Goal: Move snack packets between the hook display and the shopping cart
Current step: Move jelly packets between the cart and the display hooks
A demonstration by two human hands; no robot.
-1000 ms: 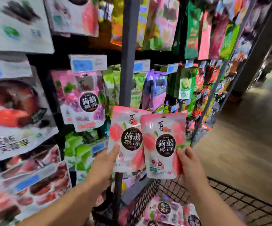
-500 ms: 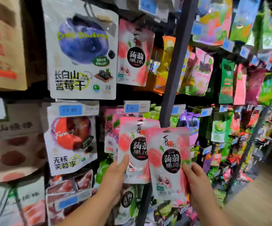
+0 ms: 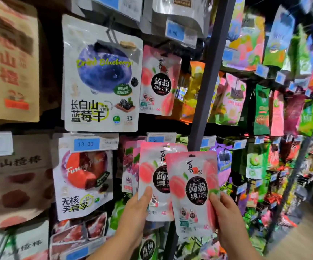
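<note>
Pink peach-jelly packet [image 3: 150, 166] pinched at its lower edge by the left hand [image 3: 135, 212]; second packet [image 3: 195, 188], overlapping it, gripped by the right hand [image 3: 228, 218]. Both upright. Matching hung packet [image 3: 159, 81] lies above, nearer the left hand; cart unseen.

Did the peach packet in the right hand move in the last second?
Yes, upward: the peach packet in the right hand now reaches near the price tag beside the dark post.
</note>
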